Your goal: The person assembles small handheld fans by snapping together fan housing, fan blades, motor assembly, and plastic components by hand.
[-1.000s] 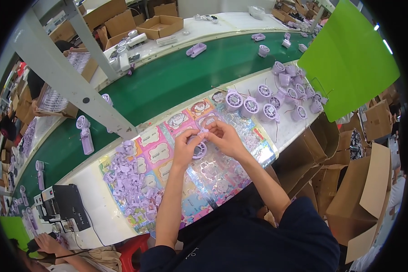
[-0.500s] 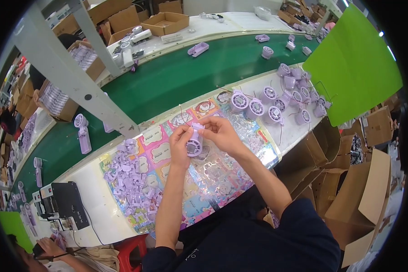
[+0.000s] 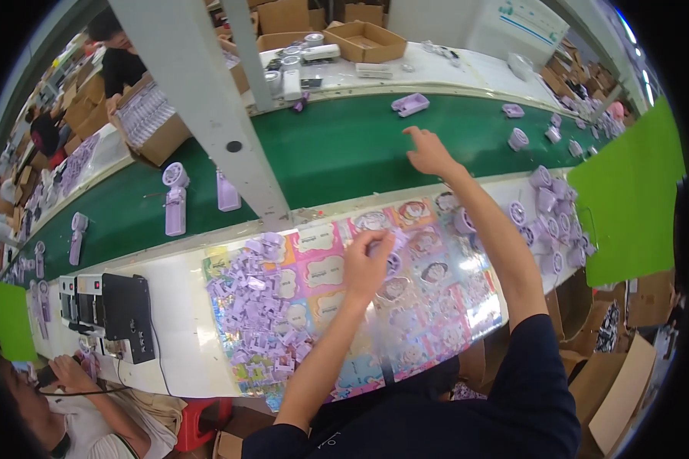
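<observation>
A round lilac plastic fan housing (image 3: 393, 265) above the multicoloured mat (image 3: 347, 280) could slip, pinched only by the left hand (image 3: 365, 266) while the right hand (image 3: 432, 154), loosely open, extends over the green belt (image 3: 329, 149).

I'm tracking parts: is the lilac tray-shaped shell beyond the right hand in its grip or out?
Out: the shell lies on the green belt, with a gap visible between it and the right hand.

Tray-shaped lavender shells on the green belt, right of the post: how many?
2: one shell beyond the right hand, another shell farther right on the belt. Others could be hidden at its far end.
</observation>
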